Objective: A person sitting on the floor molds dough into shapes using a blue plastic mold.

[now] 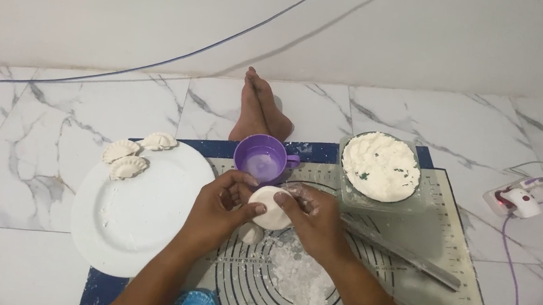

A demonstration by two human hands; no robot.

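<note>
Three pleated dumplings [130, 152] already sit at the far left rim of the white plate [127, 224], the rest of which is bare, so by my reckoning most of the batch is left to make. Over the ringed pastry mat [422, 287], the left hand [221, 210] and right hand [313, 221] pinch their fingertips onto one round dough disc [271, 208] held between them. Behind stand one purple cup [262, 158] and, to the right, one tray of white filling [380, 166], nearly full.

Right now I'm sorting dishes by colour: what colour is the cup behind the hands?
Purple: the cup shows best in the head view.
</note>
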